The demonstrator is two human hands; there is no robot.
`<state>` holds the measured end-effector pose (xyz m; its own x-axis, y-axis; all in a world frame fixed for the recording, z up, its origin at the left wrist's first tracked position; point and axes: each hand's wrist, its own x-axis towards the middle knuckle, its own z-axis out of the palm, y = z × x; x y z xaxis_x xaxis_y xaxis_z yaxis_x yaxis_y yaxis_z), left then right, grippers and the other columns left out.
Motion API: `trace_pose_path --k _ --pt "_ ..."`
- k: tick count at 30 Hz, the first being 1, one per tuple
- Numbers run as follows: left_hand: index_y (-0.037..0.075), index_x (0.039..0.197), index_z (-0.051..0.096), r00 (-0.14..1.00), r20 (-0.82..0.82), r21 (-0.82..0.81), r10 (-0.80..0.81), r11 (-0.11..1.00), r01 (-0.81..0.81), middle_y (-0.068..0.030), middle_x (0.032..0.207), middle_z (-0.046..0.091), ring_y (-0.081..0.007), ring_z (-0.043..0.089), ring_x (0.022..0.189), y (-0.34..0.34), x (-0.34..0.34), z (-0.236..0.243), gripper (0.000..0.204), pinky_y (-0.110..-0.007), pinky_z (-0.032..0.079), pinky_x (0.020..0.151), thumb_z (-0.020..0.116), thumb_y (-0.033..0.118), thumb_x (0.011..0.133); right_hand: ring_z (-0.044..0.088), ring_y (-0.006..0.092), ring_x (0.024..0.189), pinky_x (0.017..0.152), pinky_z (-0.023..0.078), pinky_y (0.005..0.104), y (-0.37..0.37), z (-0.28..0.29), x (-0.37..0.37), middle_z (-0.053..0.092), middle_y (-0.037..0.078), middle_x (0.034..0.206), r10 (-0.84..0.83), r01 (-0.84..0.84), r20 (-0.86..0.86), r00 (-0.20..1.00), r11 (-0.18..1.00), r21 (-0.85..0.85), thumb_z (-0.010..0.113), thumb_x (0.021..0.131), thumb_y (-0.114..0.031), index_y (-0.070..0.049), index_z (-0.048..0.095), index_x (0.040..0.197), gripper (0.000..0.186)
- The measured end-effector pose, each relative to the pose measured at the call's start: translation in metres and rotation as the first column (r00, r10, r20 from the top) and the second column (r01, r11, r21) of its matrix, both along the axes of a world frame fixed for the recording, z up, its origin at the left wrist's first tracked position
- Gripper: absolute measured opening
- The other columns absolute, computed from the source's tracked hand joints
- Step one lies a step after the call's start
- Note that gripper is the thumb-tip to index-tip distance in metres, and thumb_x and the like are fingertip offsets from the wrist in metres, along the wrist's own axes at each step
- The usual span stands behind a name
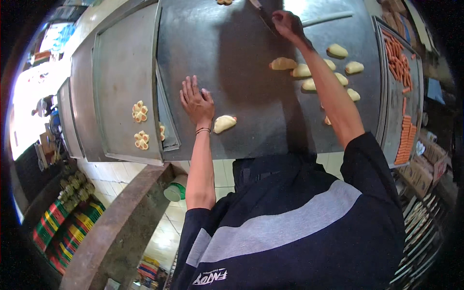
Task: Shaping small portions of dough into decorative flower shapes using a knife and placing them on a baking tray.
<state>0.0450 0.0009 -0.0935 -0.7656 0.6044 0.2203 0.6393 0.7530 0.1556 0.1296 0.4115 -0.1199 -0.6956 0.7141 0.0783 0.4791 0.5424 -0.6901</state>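
Observation:
My left hand (196,99) rests flat on the metal worktable (193,43), fingers apart and holding nothing. Just to its right, by my wrist, lies a filled pale dough roll (225,124) with an orange-red end showing. My right hand (288,25) reaches toward the far side, its fingers bent together. Beside those fingers lies a long thin knife (267,20) with a light handle; whether I touch it cannot be made out. A long dough rope (327,18) stretches right of that hand. Beneath and around my right forearm sit several dough rolls (302,71), partly hidden by the arm.
At left, a metal tray (121,87) bears flower-shaped dough pieces (140,111) with orange-red slices. Another such piece (224,2) is at the far edge. A tray of sausages (397,58) stands at right. A low wall (116,222) lies at lower left.

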Motion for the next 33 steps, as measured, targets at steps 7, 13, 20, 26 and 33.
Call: trace_pose_path --k 7,13,20,26,33 --pt "0.013 0.154 0.050 0.985 0.083 0.242 -0.153 0.962 0.129 -0.0116 0.162 0.046 -0.0293 0.038 0.153 0.073 0.012 -0.010 0.058 -0.049 0.023 0.128 0.054 0.019 0.096 0.065 0.0488 0.110 0.093 0.054 0.0549 0.189 -0.094 0.001 0.066 0.036 0.115 -0.163 0.201 -0.141 0.977 0.453 0.869 0.064 0.094 -0.026 0.007 0.058 0.130 0.050" --pt "0.012 0.153 0.051 0.995 0.065 0.101 -0.072 0.993 0.066 -0.0116 0.162 0.047 -0.0294 0.038 0.153 0.001 -0.022 -0.016 0.057 -0.049 0.023 0.128 0.053 0.020 0.097 0.068 0.0403 0.094 0.085 0.054 0.0481 -0.050 0.022 -0.100 0.068 0.024 0.105 0.082 -0.138 0.179 0.980 0.934 0.330 0.071 0.085 -0.023 0.000 0.065 0.101 0.029" --pt "0.012 0.153 0.051 0.996 0.031 0.145 -0.079 0.987 0.074 -0.0114 0.162 0.047 -0.0297 0.038 0.153 0.022 0.004 -0.018 0.057 -0.049 0.022 0.128 0.053 0.020 0.096 0.075 0.0260 0.096 0.085 0.058 0.0395 -0.154 0.140 0.008 0.077 0.011 0.111 0.237 -0.239 0.055 0.970 0.884 0.402 0.063 0.095 -0.015 -0.014 0.073 0.123 0.029" --pt "0.011 0.151 0.052 0.978 0.067 0.249 -0.199 0.952 0.177 -0.0123 0.160 0.049 -0.0314 0.040 0.152 0.014 0.000 -0.014 0.055 -0.050 0.025 0.127 0.057 0.017 0.097 0.073 0.0164 0.091 0.082 0.059 0.0349 -0.273 0.115 0.154 0.077 0.012 0.107 -0.166 0.001 -0.297 0.941 0.874 -0.486 0.050 0.099 -0.001 -0.009 0.069 0.130 0.037" --pt "0.001 0.148 0.054 0.682 0.375 0.525 -0.628 0.750 0.402 -0.0226 0.149 0.057 -0.0398 0.054 0.139 -0.041 0.057 0.043 0.050 -0.044 0.042 0.118 0.062 0.004 0.098 0.074 0.0245 0.103 0.092 0.061 0.0364 -0.356 0.116 0.272 0.075 0.018 0.117 -0.549 -0.103 -0.383 0.743 0.472 -0.876 0.051 0.108 -0.014 0.008 0.064 0.131 0.034"
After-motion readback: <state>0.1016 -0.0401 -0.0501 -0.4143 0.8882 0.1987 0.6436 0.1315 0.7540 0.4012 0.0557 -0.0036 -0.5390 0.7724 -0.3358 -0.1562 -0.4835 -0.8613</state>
